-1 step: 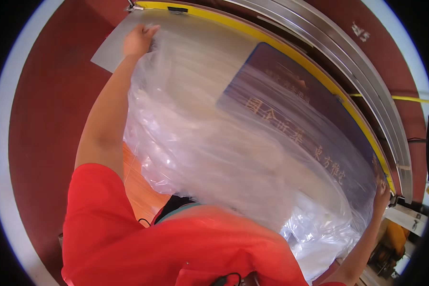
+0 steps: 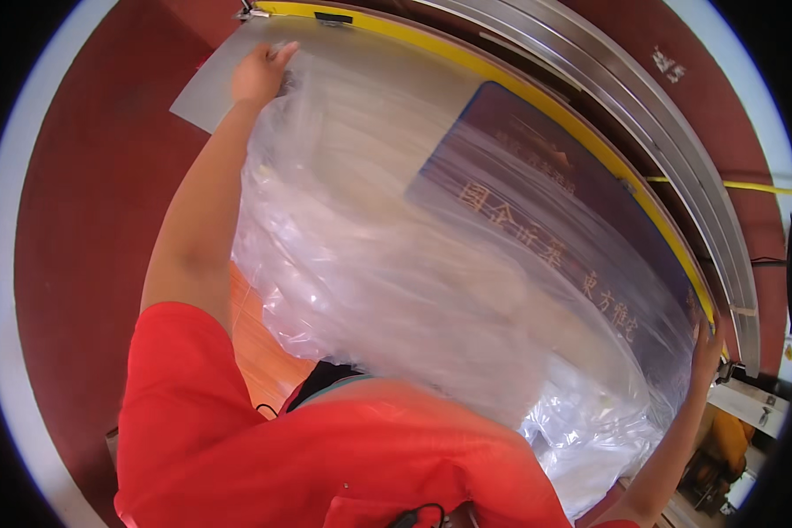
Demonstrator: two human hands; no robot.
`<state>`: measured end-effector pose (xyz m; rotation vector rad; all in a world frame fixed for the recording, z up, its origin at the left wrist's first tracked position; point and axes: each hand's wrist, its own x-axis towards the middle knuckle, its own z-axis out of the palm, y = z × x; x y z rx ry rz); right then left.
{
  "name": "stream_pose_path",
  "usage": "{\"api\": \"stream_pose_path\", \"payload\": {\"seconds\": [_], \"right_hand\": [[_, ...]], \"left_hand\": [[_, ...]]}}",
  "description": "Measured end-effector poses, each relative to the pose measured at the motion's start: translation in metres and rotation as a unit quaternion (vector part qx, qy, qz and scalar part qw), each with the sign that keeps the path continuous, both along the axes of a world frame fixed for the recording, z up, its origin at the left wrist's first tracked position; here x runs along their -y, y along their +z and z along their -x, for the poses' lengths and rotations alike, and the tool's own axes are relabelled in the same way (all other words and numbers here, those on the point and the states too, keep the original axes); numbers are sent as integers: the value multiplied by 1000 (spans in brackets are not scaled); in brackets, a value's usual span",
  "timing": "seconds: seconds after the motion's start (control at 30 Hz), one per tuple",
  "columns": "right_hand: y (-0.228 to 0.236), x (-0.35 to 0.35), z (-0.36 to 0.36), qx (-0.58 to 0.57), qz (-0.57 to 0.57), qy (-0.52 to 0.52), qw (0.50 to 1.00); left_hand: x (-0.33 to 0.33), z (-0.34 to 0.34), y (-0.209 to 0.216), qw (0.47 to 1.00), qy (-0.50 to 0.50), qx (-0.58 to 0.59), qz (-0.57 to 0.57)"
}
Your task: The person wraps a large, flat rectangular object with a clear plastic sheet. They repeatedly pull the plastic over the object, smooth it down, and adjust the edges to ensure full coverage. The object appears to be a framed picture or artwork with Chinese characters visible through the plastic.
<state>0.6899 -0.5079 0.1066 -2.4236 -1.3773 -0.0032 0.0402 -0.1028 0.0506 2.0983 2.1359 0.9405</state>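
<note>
Gold characters (image 2: 550, 255) — with smaller, fainter lettering (image 2: 534, 165) beyond — mark the dark panel (image 2: 620, 220) between left hand (image 2: 260, 75) and right hand (image 2: 706, 348).

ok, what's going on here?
The person's hands are spread wide over a sheet of clear plastic film. The left hand pinches it near the upper left; the right hand is at the far right end of the yellow strip, its exact grip unclear. The film hangs loose and crumpled toward the red shirt. The dark printed area shows through it, just below the strip.
</note>
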Motion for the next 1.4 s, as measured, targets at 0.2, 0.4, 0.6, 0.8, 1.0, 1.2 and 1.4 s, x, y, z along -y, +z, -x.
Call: {"api": "stream_pose_path", "payload": {"seconds": [0.2,0.4,0.6,0.8,1.0,1.2,1.4], "right_hand": [[45,-187,329,-370,97,326,864],[-1,-279,481,-298,218,344,863],[4,-248,478,-771,30,396,498],[76,-97,299,-693,-260,395,544],[136,100,164,-351,-316,62,879],[119,240,46,-326,-31,-283,901],[258,235,-20,142,-320,-171,921]], "left_hand": [[-14,30,-33,980,-67,187,-21],[-10,5,-17,979,-72,188,-4],[-8,8,-19,994,-49,99,8],[-15,24,-36,999,-20,-43,3],[-34,8,-40,990,-64,-128,21],[-38,19,-37,984,-69,-167,6],[-45,15,-46,983,-123,-133,-39]]}}
